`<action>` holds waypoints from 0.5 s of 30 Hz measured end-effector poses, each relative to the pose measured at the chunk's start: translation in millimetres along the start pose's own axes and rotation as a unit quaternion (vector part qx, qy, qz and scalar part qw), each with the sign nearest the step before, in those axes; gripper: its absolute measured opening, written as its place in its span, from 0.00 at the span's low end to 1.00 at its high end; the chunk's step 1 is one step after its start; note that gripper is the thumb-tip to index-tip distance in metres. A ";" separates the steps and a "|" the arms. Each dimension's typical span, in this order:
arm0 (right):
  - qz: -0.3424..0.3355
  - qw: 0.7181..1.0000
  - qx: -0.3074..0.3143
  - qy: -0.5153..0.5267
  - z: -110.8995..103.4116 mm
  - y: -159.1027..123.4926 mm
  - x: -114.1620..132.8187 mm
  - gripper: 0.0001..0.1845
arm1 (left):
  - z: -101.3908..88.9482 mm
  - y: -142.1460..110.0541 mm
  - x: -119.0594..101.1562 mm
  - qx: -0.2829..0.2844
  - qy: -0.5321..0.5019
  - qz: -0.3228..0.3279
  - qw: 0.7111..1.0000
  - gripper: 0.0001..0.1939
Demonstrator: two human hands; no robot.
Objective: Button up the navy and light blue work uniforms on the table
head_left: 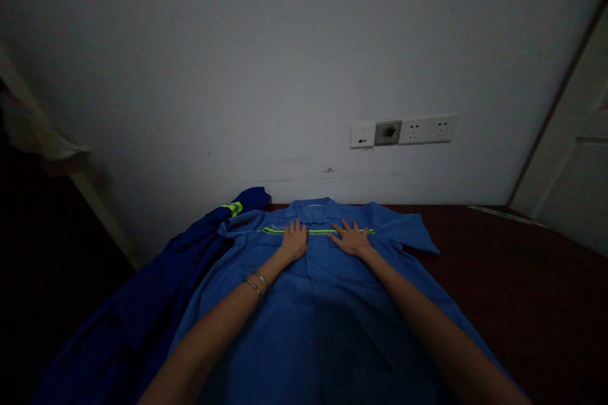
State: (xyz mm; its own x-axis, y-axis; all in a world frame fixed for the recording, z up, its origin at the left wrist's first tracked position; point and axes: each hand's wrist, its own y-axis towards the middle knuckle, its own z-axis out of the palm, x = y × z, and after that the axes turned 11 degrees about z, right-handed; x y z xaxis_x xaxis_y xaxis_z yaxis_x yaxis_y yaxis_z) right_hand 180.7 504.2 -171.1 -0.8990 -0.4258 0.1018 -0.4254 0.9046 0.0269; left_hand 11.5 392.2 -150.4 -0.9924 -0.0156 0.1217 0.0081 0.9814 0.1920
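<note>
A light blue short-sleeved work shirt (285, 291) lies spread out front side up, its collar toward the wall. A yellow-green reflective stripe crosses its chest. My left hand (295, 240) rests flat on the chest just left of the button placket, fingers over the stripe. On the other side of the placket, my right hand (351, 239) lies with fingers spread on the fabric by the stripe. Neither hand grips the cloth. Both forearms reach across the lower part of the shirt, which is in shadow.
Beneath the shirt is a dark red-brown surface (494, 278). A darker blue garment (156, 285) with a reflective band lies along the left, partly under the shirt. The white wall (285, 76) behind carries a row of sockets (412, 131). A pale door or cabinet (579, 158) stands at right.
</note>
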 end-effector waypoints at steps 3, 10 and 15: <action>0.003 1.000 0.007 -0.003 -1.1 -0.7 0.6 0.37 | -17.3 -17.0 -29.9 -0.068 0.001 0.094 0.993 0.23; -0.007 1.000 -0.007 0.008 2.6 1.9 -1.8 0.38 | -35.6 -86.1 -52.2 -0.019 -0.081 0.300 0.950 0.18; -0.005 1.000 -0.015 0.008 3.9 1.4 -1.3 0.38 | -34.5 -120.7 -53.2 0.036 -0.148 0.330 0.932 0.23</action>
State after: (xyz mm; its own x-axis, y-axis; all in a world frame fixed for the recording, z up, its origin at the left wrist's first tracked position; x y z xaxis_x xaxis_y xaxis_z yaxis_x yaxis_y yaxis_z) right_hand 180.9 506.0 -175.1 -0.8928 -0.4346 0.1182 -0.4308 0.9006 0.0575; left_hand 67.5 268.0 -146.4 -0.7650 0.6382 -0.0860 0.6303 0.7695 0.1030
